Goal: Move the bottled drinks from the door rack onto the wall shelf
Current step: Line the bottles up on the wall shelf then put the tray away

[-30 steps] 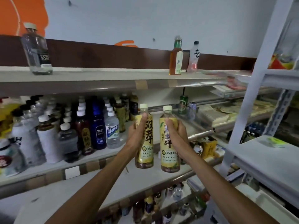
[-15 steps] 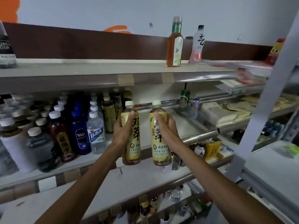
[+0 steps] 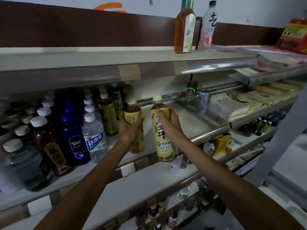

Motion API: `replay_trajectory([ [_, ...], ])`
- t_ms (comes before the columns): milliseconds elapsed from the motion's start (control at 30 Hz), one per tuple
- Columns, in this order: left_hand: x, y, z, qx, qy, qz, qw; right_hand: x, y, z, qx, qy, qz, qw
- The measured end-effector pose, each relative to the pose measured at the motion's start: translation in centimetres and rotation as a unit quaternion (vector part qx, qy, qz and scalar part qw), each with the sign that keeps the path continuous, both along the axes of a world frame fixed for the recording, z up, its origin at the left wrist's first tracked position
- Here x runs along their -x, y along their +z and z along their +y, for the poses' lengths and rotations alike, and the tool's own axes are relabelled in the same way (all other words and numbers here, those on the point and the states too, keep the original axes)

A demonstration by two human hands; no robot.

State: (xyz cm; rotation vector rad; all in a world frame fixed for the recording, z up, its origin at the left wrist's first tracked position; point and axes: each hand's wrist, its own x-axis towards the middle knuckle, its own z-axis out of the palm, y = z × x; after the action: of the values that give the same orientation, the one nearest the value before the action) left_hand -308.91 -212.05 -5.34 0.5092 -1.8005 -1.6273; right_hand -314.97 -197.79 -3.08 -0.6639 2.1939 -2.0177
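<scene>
1. Since a second ago, both of your hands have gone forward. They now hold the two bottles in under the upper shelf [image 3: 149,70], where before they were out in front of the shelving.
2. Your left hand [image 3: 130,130] has its fingers curled round the upper part of the left tea bottle [image 3: 132,113]. Your right hand [image 3: 170,124] is wrapped round the top of the label on the right tea bottle [image 3: 164,143]. Both bottles are upright and capped, with a small gap between them.
3. For the task, I judge that carrying is almost finished and setting down comes next. The left tea bottle is already deeper in than the right one.
4. The base of the right tea bottle hangs at the front lip [image 3: 207,135] of the wall shelf [image 3: 182,117], so it must go further in before you lower it. Whether the left base already touches the shelf I cannot tell, because your wrist hides it.
5. On the left the room is tight. The yellow-label bottle [image 3: 107,117] stands just beside your left knuckles, and the water bottle [image 3: 93,135] is near.
6. On the right there is bare shelf until the green can [image 3: 192,92] and the pale can [image 3: 204,100], which stand well apart from your hands. Above, the caps pass under the upper shelf with some space.
</scene>
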Motion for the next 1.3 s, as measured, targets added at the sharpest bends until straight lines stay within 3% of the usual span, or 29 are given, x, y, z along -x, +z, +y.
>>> replay_trajectory([
  [400, 3.6, -2.2, -1.9, -0.01, 0.118, 0.077, 0.99, 5.5, -0.8, -2.4, 0.006, 0.03, -0.028, 0.999],
  [600, 4.0, -3.7, -1.3, 0.09, 0.2, -0.042, 0.975, 6.8, -1.4, -4.2, 0.028, 0.045, -0.032, 0.998],
  [767, 2.6, -5.0, 0.9, 0.154, 0.275, -0.204, 0.927, 7.2, -1.7, -5.2, 0.03, 0.026, -0.017, 0.999],
  [1000, 0.9, -7.0, 1.1, 0.175, 0.273, -0.188, 0.927, 7.5, -1.2, -5.7, 0.052, 0.034, -0.007, 0.998],
  [1300, 1.1, -6.1, -1.3, 0.152, 0.314, -0.26, 0.901, 7.1, -1.0, -5.7, 0.075, 0.046, 0.004, 0.996],
])
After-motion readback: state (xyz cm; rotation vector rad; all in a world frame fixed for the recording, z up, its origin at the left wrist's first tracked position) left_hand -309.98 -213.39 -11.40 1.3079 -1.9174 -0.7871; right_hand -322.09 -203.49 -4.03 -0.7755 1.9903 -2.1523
